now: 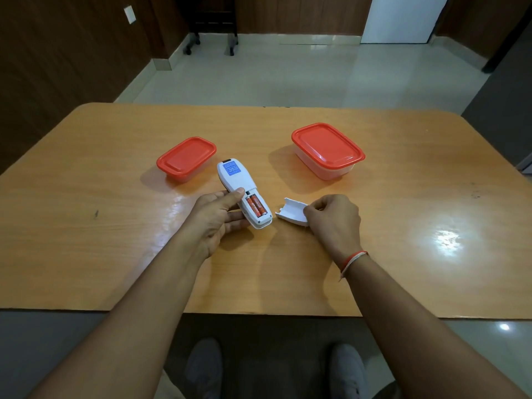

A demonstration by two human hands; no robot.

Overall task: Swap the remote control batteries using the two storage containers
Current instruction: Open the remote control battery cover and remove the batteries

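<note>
A white remote control point(243, 194) lies face-down at table centre, two orange batteries point(255, 205) exposed for removal. The left hand point(214, 218) curls around it, steadying. At three o'clock, the right hand point(334, 218) pinches the detached battery cover point(290, 216). Two red-lidded containers sit at eleven point(185, 159) and one o'clock point(327, 151); contents hidden.

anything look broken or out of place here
Nothing looks damaged. The white plastic battery cover is off the white remote control, pinched by the right hand, exposing two orange batteries. That fits the swap.
</note>
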